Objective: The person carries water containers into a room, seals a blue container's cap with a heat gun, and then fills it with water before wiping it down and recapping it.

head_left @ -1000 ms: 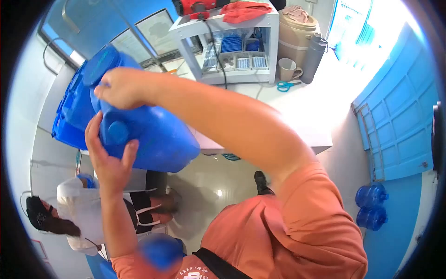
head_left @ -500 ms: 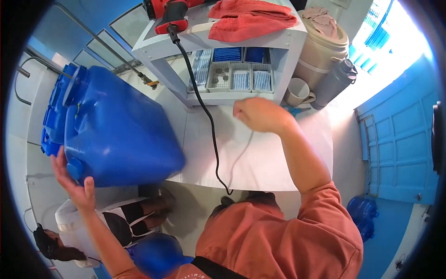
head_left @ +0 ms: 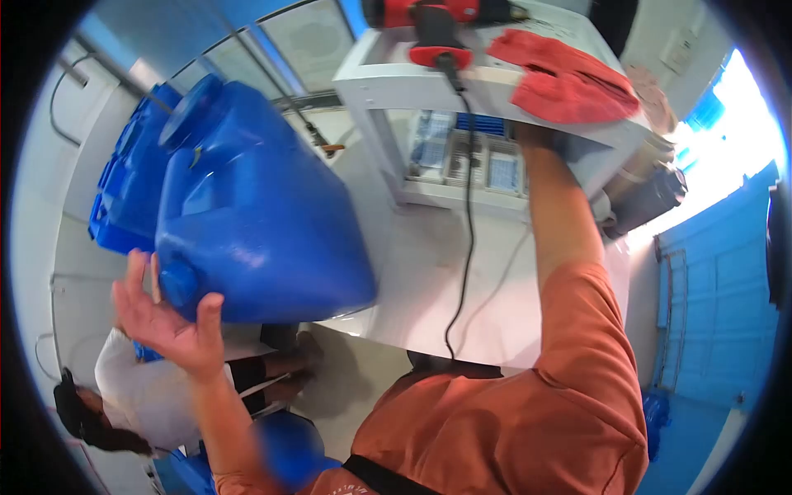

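Observation:
My left hand (head_left: 169, 318) is open, its fingers spread beside the blue cap (head_left: 179, 283) low on a large blue water container (head_left: 264, 223). The container stands on the white table (head_left: 421, 293). My right hand (head_left: 538, 139) reaches in under the top board of a small white shelf (head_left: 487, 87), above its lower compartment. That board hides the fingers. Small white baskets (head_left: 503, 172) with blue-and-white packets sit in this compartment, close to the right hand.
A red heat gun (head_left: 441, 37) and a red cloth (head_left: 569, 78) lie on the shelf top. The black cord (head_left: 470, 223) hangs across the table. Another blue container (head_left: 128, 186) stands far left; a person (head_left: 140, 379) is below it. A dark flask (head_left: 652, 198) stands right.
My right hand has moved from above the table into the shelf. My left hand stays open by the container's cap. The view has shifted, so the shelf and container appear further right.

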A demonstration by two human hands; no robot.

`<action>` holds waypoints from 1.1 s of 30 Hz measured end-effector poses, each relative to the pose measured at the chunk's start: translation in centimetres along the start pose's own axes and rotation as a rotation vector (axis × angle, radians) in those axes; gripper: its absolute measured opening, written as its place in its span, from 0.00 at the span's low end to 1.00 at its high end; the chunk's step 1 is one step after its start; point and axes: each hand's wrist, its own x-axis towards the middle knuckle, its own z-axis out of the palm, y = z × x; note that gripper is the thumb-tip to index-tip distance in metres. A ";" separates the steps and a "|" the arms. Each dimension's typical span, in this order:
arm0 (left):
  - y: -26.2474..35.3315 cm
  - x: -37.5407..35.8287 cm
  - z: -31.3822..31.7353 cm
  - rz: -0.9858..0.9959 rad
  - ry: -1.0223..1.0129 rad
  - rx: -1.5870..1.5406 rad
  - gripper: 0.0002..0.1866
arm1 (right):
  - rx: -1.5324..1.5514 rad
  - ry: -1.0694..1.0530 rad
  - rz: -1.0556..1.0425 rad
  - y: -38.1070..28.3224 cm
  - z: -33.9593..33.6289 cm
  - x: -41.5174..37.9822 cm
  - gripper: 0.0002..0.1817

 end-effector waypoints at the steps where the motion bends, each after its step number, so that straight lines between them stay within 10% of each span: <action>1: 0.2 0.2 -0.2 -0.004 -0.052 0.016 0.56 | -0.007 -0.016 -0.007 -0.1 0.1 0.0 0.18; 14: -0.6 1.1 1.7 0.116 0.081 0.191 0.58 | -0.213 -0.585 -0.109 0.9 -7.4 -4.6 0.20; 33: -0.2 1.1 2.4 0.078 0.078 0.209 0.48 | -0.268 -0.375 -0.098 0.8 -2.2 -0.5 0.19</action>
